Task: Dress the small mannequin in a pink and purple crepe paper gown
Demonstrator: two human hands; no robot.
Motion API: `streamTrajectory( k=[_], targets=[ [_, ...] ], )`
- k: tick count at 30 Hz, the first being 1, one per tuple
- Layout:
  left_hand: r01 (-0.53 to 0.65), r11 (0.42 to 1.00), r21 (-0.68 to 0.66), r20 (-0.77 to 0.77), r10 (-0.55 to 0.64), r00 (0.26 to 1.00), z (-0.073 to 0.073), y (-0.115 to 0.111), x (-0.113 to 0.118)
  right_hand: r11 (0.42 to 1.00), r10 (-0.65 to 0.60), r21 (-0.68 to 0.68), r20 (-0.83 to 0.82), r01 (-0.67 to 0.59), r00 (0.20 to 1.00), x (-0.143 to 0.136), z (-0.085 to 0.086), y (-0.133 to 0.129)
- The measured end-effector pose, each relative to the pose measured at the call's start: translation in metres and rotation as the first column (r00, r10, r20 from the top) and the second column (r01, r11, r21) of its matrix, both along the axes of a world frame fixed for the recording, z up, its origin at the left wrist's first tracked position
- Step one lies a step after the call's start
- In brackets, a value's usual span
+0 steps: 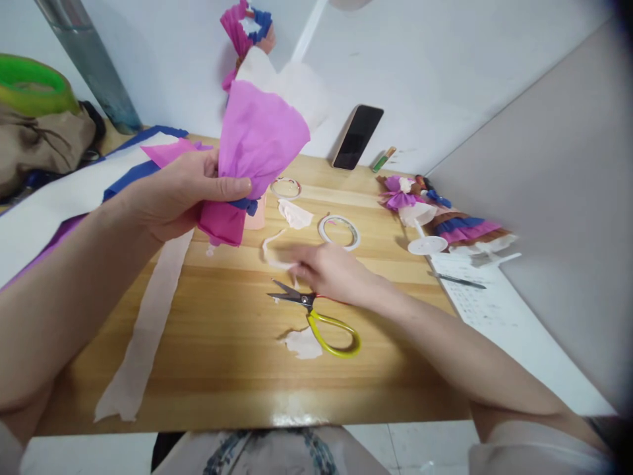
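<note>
My left hand is closed around a crepe paper bundle, gathered at the middle. Its flared top is pale purple, with white paper behind, a magenta lower end and a blue bit at the pinch. Low over the table, my right hand is slightly blurred, its fingers drawn together at the end of a thin white paper strip. Just below that hand lie open scissors with a yellow and a red handle. A torn white paper scrap rests by the yellow loop.
Tape rolls and a paper scrap lie beyond my right hand. A phone leans on the wall. Crepe paper figures, a pen and a written sheet are right; a long paper strip and stacked sheets left.
</note>
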State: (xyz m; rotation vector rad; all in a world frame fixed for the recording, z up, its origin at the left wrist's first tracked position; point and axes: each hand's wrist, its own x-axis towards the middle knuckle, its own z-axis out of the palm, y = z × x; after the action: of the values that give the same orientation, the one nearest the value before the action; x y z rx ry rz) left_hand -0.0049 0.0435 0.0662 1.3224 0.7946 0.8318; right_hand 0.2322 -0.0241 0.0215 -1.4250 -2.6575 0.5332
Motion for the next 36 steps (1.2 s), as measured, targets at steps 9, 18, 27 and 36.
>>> streamTrajectory(
  k=[9,18,27,36],
  targets=[
    [0.051,0.998,0.032,-0.012,-0.050,0.999,0.003,0.001,0.002,0.859,0.511,-0.047,0.087,-0.509,0.855,0.005,-0.011,-0.052],
    [0.106,0.994,0.002,-0.003,-0.106,0.994,-0.001,0.001,0.000,0.832,0.482,0.239,0.132,-0.500,0.866,-0.014,-0.025,-0.016],
    [0.052,0.998,-0.024,0.073,-0.050,0.996,0.000,0.002,-0.003,0.846,0.422,0.278,0.170,-0.454,0.891,-0.032,-0.036,0.013],
    [0.009,0.999,-0.040,0.083,-0.005,0.997,0.003,0.007,-0.009,0.944,-0.260,0.230,0.078,0.236,0.962,0.022,-0.006,0.088]
  ],
)
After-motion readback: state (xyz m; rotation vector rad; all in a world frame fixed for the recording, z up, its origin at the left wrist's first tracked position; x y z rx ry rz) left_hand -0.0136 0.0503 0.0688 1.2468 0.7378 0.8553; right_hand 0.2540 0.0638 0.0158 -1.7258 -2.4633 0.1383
